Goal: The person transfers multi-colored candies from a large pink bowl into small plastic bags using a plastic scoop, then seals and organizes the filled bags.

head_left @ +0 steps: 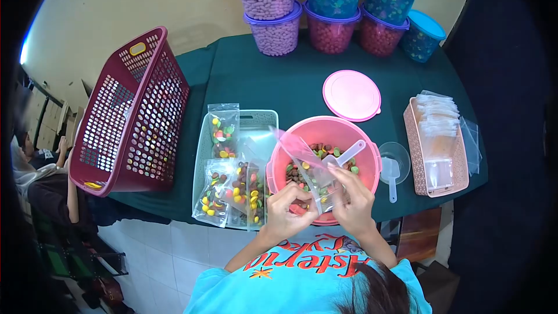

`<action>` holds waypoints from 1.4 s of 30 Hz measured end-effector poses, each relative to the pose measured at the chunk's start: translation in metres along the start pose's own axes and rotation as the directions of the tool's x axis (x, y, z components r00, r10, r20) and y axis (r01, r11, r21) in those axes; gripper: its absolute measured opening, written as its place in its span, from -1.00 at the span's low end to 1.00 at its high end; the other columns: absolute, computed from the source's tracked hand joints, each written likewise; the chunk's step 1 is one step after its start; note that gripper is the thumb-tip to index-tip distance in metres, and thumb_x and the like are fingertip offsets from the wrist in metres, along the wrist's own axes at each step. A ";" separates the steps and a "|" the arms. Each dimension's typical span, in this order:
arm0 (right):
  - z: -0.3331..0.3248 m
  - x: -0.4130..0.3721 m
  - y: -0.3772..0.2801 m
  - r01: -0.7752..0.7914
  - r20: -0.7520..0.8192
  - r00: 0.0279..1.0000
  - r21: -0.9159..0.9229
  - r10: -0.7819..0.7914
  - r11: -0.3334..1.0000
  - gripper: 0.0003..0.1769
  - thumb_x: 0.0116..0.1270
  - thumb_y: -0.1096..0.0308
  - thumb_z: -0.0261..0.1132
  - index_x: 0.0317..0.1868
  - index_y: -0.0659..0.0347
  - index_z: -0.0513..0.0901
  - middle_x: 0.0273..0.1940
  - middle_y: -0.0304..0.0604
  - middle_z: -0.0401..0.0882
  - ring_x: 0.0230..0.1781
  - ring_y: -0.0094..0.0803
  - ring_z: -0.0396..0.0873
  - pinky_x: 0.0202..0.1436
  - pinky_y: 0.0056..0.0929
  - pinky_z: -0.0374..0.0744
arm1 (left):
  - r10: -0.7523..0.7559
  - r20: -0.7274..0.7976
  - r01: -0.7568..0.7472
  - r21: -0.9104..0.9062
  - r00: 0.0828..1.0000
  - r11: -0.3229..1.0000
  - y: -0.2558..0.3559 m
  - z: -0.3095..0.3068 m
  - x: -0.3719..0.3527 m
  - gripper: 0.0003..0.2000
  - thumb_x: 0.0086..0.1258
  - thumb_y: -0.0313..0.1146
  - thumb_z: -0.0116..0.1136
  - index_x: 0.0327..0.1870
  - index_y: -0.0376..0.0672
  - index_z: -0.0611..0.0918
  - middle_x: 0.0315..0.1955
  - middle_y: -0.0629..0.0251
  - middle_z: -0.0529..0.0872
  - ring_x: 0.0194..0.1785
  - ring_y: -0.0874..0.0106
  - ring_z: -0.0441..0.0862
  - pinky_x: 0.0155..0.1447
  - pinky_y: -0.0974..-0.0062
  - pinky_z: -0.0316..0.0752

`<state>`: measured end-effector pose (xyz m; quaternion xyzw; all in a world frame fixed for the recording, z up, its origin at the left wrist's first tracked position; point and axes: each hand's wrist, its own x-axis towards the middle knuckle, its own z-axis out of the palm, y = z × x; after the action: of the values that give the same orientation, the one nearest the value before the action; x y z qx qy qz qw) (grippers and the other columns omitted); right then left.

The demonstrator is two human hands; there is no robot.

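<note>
My left hand (290, 211) and my right hand (352, 202) are close together over the near rim of a pink tub (279, 166). Fingers of both are closed on a clear plastic pouch (317, 185), held tilted between them; the right fingers are slightly blurred. Inside the tub lie coloured and brown candies (297, 175), partly hidden by the hands and pouch. A white scoop (350, 152) rests in the tub, its handle toward the right rim. Left of my left hand, a pale green basket (203, 139) holds several filled candy pouches (215, 193).
A pink lid (352, 95) lies behind the tub. To the right are a clear bowl (401, 154) with another scoop (392, 180) and a pink basket (410, 139) of flat pouches (436, 116). A maroon basket (131, 145) stands left; stacked candy tubs (331, 35) line the back. A person (49, 180) sits far left.
</note>
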<state>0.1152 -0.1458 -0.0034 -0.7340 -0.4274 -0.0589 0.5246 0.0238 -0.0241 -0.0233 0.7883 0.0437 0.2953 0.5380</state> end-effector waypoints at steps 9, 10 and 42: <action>-0.004 0.010 0.006 0.364 0.051 0.928 0.083 -0.369 0.928 -0.65 -0.12 0.68 0.19 -0.24 0.28 0.60 -0.16 -0.06 0.56 -0.06 -0.16 0.51 0.07 -0.22 0.45 | -0.238 0.320 0.356 -0.926 0.917 0.128 0.018 0.009 -0.005 0.00 -0.01 0.07 0.28 0.32 -0.19 -0.09 0.22 0.13 0.13 0.26 0.35 0.19 0.29 0.36 0.17; -0.003 0.009 0.006 0.404 0.100 0.904 0.124 -0.416 0.907 -0.68 -0.12 0.65 0.21 -0.25 0.28 0.61 -0.17 -0.08 0.57 -0.06 -0.18 0.52 0.08 -0.20 0.45 | -0.245 0.302 0.340 -0.931 0.921 0.130 0.013 0.011 -0.012 0.00 -0.01 0.07 0.28 0.32 -0.19 -0.09 0.22 0.13 0.13 0.26 0.35 0.19 0.29 0.36 0.17; -0.026 0.028 0.055 0.309 0.460 0.888 -0.604 0.006 0.734 -0.59 -0.10 0.61 0.11 -0.12 0.26 0.51 -0.09 -0.11 0.47 0.09 -0.23 0.34 0.30 -0.05 -0.01 | -0.299 0.068 0.095 -0.993 0.952 0.075 0.012 -0.021 0.013 -0.26 0.11 0.02 0.15 0.20 -0.28 0.19 -0.01 0.08 0.38 0.14 0.22 0.32 0.27 0.24 0.18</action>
<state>0.1801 -0.1556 -0.0162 -0.8272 -0.5434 -0.0860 0.1145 0.0211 -0.0063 -0.0024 0.1877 -0.0171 0.2321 0.9542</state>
